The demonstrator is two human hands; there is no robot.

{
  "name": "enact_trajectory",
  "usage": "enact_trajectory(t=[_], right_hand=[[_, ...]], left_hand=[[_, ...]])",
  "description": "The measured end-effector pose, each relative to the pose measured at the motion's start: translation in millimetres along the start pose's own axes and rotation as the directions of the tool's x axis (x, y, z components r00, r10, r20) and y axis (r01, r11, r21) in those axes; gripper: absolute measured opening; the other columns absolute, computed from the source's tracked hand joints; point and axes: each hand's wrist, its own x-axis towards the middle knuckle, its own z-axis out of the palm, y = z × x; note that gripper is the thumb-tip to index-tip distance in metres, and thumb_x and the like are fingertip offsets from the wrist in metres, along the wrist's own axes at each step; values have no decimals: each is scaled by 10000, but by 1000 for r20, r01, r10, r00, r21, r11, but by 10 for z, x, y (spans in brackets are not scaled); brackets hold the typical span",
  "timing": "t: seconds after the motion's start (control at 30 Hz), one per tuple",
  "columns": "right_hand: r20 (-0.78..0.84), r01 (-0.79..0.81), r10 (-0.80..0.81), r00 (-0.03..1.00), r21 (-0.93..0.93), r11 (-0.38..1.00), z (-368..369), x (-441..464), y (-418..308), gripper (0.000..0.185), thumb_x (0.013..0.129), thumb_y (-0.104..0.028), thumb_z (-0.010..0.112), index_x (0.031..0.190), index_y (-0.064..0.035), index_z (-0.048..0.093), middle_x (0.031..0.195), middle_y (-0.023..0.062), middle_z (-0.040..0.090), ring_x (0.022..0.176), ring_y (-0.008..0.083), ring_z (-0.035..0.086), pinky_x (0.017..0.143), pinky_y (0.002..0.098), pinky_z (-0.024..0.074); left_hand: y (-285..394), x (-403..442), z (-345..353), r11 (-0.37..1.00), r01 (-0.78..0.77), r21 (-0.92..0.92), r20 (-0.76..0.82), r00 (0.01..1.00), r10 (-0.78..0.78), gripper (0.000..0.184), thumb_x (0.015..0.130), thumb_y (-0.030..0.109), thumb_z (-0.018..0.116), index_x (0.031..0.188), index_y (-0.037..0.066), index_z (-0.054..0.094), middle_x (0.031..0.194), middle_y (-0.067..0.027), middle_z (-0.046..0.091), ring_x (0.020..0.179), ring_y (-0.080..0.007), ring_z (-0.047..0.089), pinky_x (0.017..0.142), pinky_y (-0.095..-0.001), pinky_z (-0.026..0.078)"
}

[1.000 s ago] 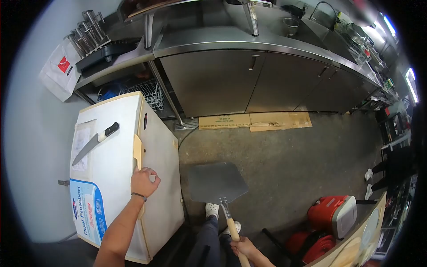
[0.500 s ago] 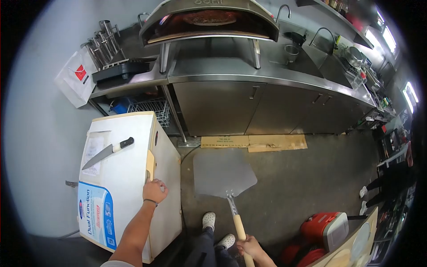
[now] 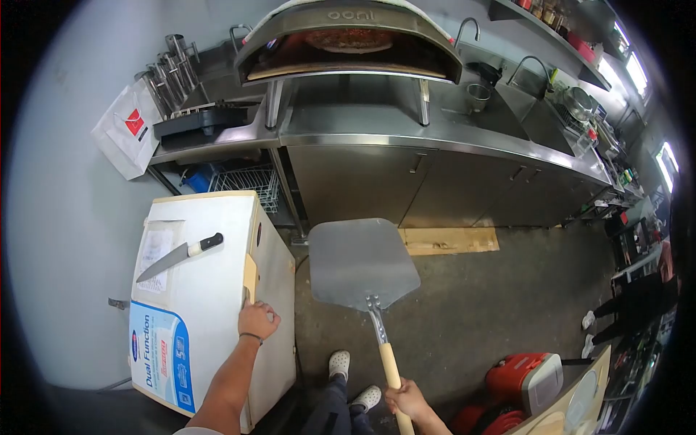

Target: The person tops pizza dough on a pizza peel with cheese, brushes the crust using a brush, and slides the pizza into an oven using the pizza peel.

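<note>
My right hand is wrapped round the wooden handle of a metal pizza peel, whose flat blade is held out ahead of me above the floor. At the front edge of a white chest freezer, my left hand has its fingers curled beside the lid handle; what they hold, if anything, is hidden. A large knife lies on the freezer lid. Inside the lit oven on the steel counter sits a pizza.
Steel cabinets run under the counter, with flattened cardboard on the floor. A red cooler stands at lower right beside a board with round items. Another person's legs show at far right.
The view has tilted up, bringing the oven and pizza into sight. The peel's blade has risen toward the counter. My left hand stays by the freezer handle.
</note>
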Motion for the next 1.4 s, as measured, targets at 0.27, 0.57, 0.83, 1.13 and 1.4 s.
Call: enact_trajectory(t=[0.27,0.57,0.83,1.13,1.4], right_hand=[[-9,85,-87,996,-129,988,-112,-298,31,60,773,-16,563,779,-4,504,559,38,507,431,117,488,407,262,385],[-78,343,-393,916,-352,871,33,-527,-755,126,799,-73,619,831,7,527,533,13,525,416,105,509,403,247,404],[44,474,-474,880,7,880,284,-371,-1687,120,851,-12,547,782,-34,452,511,34,474,368,112,448,357,258,351],[115,462,-485,867,184,868,273,-496,-2378,163,830,-36,484,987,6,482,572,61,479,373,148,446,356,267,386],[177,317,-439,881,467,825,302,-700,-2821,246,897,-130,504,1109,-4,501,660,39,494,412,81,404,330,217,352]], left_hand=[[-19,11,7,1000,3,-8,13,1000,-3,208,694,308,608,727,115,678,796,-40,637,892,-262,545,742,-351,499],[-23,-2,2,1000,9,7,19,1000,-9,225,699,331,597,737,124,677,819,-38,643,901,-261,554,753,-357,499],[-43,-11,11,999,-30,17,18,999,30,248,707,345,580,755,123,679,832,-31,647,904,-251,559,768,-349,494],[-20,-6,-15,998,-40,43,25,999,39,256,714,321,561,772,104,683,836,-45,649,889,-256,564,776,-341,489],[-8,-11,-47,1000,-28,-6,-11,1000,28,241,708,291,566,731,79,677,808,-57,645,885,-265,568,756,-354,498]])
